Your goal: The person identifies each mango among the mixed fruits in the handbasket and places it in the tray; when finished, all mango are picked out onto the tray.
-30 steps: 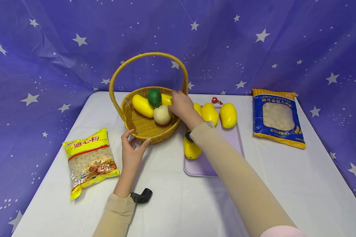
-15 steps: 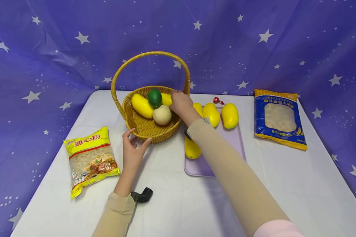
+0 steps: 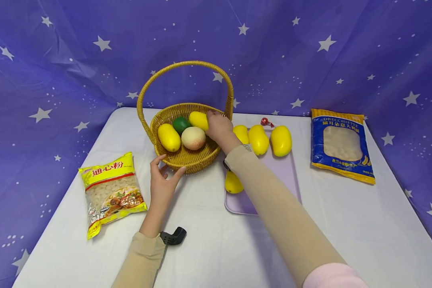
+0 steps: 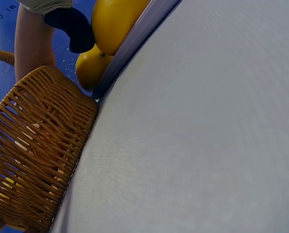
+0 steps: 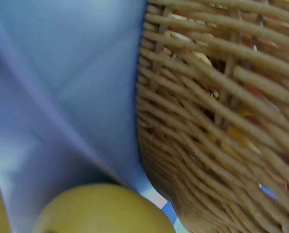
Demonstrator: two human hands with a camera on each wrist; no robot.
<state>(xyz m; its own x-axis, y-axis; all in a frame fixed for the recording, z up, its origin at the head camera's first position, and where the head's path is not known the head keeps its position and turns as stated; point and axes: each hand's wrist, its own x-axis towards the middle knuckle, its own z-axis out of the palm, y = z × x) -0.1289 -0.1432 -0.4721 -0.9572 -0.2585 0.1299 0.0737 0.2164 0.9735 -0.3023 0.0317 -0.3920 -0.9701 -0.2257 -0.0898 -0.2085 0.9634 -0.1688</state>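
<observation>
Left hand [image 3: 163, 185]: thumb and fingers spread, touching the basket [image 3: 192, 165]'s near side.
Right hand [image 3: 220, 128]: bent over its right rim, fingers at a yellow mango [image 3: 198, 120] inside (whether they grip it, I cannot tell).
Basket: near the tabletop [image 3: 205, 252]'s far edge.
Room: tight beside the tray [image 3: 242, 204], wide in front.

yellow pasta bag [image 3: 112, 194]: left | blue orecchiette bag [image 3: 342, 146]: right | red lollipop [image 3: 265, 121]: rear | starry backdrop [image 3: 266, 48]
</observation>
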